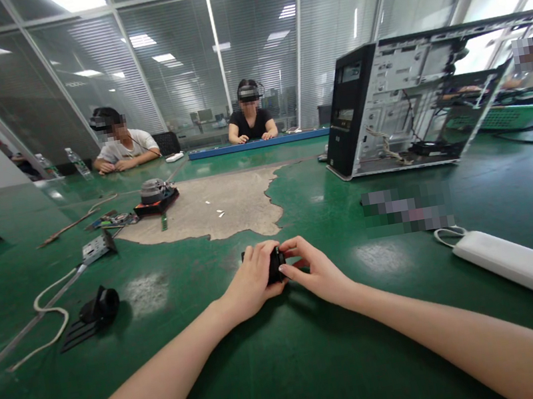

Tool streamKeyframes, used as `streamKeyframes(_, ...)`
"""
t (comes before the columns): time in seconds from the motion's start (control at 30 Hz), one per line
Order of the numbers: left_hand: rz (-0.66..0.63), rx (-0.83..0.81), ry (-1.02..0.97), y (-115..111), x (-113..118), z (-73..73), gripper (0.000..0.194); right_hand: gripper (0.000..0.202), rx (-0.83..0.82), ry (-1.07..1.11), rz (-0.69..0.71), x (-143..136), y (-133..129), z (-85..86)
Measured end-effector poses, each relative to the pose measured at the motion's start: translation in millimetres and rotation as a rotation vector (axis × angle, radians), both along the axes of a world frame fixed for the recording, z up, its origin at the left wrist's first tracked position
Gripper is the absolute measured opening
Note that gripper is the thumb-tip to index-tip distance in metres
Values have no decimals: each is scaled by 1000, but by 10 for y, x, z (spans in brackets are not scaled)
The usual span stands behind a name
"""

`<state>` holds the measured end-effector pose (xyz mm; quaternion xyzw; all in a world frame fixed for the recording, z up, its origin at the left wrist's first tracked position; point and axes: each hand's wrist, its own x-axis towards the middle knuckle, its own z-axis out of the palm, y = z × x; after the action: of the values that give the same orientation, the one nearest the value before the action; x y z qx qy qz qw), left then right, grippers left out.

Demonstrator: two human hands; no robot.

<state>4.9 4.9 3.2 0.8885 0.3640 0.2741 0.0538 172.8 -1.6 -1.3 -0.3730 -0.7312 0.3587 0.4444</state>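
Black object (pixel 277 266), perhaps plastic, sits between left hand (pixel 256 274) and right hand (pixel 314 271).

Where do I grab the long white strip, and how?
I'd come from above and close fingers and thumb across the white strip, partway along. It looks long and narrow and lies flat, and its cord leaves the far end, so I'd keep off there.

Small black object (pixel 276 266), upright, on green tabletop (pixel 252 363).
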Motion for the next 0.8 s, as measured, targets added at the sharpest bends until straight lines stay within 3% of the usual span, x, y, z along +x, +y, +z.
streamKeyframes(0.17,0,7,15,4,-4,-8,55,23,-85,-4,41,3,5,11)
streamKeyframes(0.33,-2,17,19,2,-7,-10,54,11,34,7,-6,13,14,13)
streamKeyframes(0.67,-2,3,6,9,-6,-16,51,24,-113,21,30,-3,18,-2)
streamKeyframes(0.8,-6,0,6,7,-10,-10,54,20,-58,22,68,8,9,-6)
